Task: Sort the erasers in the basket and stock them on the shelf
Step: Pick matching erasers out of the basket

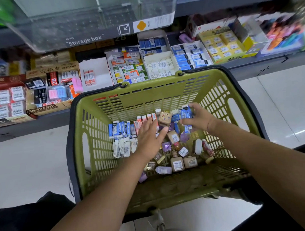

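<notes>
Inside green basket (147,98), left hand (149,135) grip spread flat at 10 o'clock, right hand (201,120) grip pinching blue erasers (186,114) at 1 o'clock; shelf carton (43,108) reads "4B ERASER".

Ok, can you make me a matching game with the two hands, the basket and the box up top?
Things:
1. left hand
2. right hand
3. basket
4. storage box

Descriptions:
a. clear plastic, above the shelf
b. green, with slotted walls
c. grips blue erasers
d. open, fingers straight

Pairs: 1-d, 2-c, 3-b, 4-a
</notes>
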Available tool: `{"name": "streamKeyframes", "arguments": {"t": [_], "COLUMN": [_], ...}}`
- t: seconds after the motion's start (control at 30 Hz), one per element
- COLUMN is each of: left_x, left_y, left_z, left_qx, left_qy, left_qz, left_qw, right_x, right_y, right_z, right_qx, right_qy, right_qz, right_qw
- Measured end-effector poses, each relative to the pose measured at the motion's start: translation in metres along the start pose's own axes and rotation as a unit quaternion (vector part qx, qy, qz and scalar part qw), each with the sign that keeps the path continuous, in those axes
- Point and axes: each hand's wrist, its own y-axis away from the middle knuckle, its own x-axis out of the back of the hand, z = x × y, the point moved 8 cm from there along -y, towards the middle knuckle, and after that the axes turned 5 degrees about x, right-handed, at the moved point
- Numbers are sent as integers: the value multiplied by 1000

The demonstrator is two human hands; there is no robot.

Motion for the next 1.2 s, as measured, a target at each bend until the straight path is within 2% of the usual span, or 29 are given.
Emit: {"name": "streamKeyframes", "arguments": {"t": [0.03, 0.07, 0.13, 0.2, 0.3, 0.37, 0.47, 0.53, 0.67, 0.73, 0.8, 0.93, 1.03, 1.1, 1.17, 1.2], "left_x": [1, -1, -4, 5, 32, 48, 64, 77, 103, 123, 141, 164, 188, 206, 217, 219], "left_y": [9, 19, 32, 40, 56, 66, 80, 85, 86, 85, 84, 78, 73, 72, 73, 74], "left_z": [9, 18, 34, 41, 31, 19, -1, -15, -26, -32, -34, -27, -25, -29, -33, -35], "left_qx": [45, 95, 159, 168, 174, 170, 198, 219, 223, 228, 224, 190, 164, 154, 153, 157], "left_qy": [145, 294, 515, 613, 665, 662, 621, 582, 481, 399, 339, 264, 219, 233, 263, 279], "left_qz": [-26, -57, -107, -116, -74, -53, -28, -14, -48, -47, -55, -43, 28, 77, 109, 117], "left_qw": [988, 949, 836, 763, 722, 728, 758, 783, 846, 887, 912, 945, 962, 957, 946, 940], "right_x": [-5, -13, -34, -57, -82, -96, -125, -145, -164, -170, -175, -174, -166, -156, -155, -160], "right_y": [7, 14, 27, 36, 47, 51, 57, 62, 59, 54, 48, 37, 23, 7, -5, -12], "right_z": [-17, -33, -64, -86, -107, -112, -105, -104, -109, -119, -131, -143, -127, -103, -78, -70], "right_qx": [17, 39, 93, 148, 199, 203, 129, 88, 64, 86, 117, 143, 93, 22, -44, -54], "right_qy": [-29, -37, -22, 31, 98, 86, -41, -101, -131, -89, -40, -115, -207, -235, -165, -105], "right_qz": [-2, -8, -27, -34, -36, -53, -136, -189, -217, -237, -260, -284, -237, -121, -14, 6], "right_qw": [999, 999, 995, 988, 974, 974, 981, 973, 965, 964, 958, 941, 945, 964, 985, 993]}}
